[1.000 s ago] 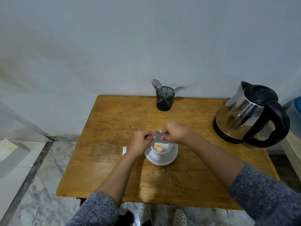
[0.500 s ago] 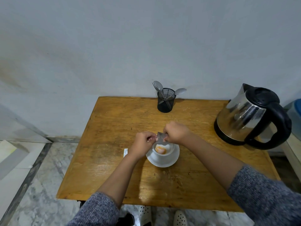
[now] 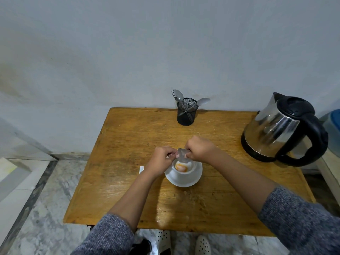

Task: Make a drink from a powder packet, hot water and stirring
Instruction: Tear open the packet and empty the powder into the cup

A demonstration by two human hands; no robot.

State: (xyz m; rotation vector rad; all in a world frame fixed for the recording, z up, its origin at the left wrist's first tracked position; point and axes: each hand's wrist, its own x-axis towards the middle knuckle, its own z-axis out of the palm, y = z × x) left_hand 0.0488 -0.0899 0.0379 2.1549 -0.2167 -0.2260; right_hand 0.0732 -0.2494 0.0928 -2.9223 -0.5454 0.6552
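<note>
A white cup (image 3: 184, 171) stands on a white saucer (image 3: 191, 181) near the middle of the wooden table (image 3: 128, 144). Orange and pale powder lies in the cup's bottom. Both hands pinch a small grey powder packet (image 3: 182, 155) tilted over the cup's far-left rim. My left hand (image 3: 161, 161) holds the packet's left side, my right hand (image 3: 199, 148) its right. A steel electric kettle (image 3: 276, 131) with a black lid and handle stands at the table's right.
A black mesh holder (image 3: 186, 115) with spoons and a fork stands at the table's far edge against the wall. A small white scrap (image 3: 141, 169) lies left of my left wrist. A blue-and-white container (image 3: 333, 124) sits beyond the kettle. Marble floor lies below.
Both hands stay over the cup with the packet. More orange powder shows in the cup than one second ago. The camera has shifted slightly.
</note>
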